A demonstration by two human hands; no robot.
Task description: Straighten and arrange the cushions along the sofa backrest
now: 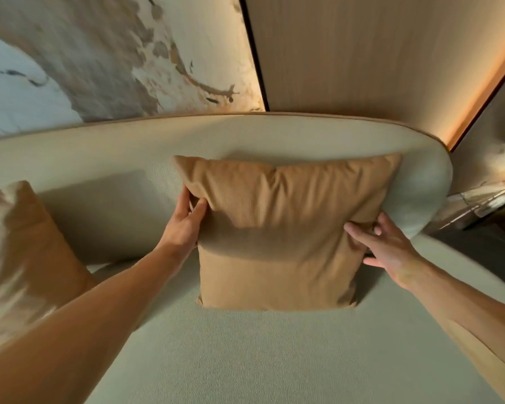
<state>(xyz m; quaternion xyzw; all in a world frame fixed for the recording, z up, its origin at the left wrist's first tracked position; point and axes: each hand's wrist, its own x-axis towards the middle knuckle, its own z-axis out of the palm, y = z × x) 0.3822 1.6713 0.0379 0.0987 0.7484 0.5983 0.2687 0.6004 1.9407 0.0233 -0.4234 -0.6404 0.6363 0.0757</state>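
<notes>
Tan cushion (277, 228) stands upright on the sofa seat (245, 360), leaning on the backrest (187, 135) near its right end. I've got my left hand (184, 217) pinching its left edge, right hand (388, 252) clamped on the right edge. 2nd cushion (24, 243) sits far left, blurred.

A square tan cushion (277, 225) is standing upright on the pale sofa seat (245, 360), leaning against the curved backrest (245, 135), while a second tan cushion (27, 243) is leaning at the far left.
</notes>
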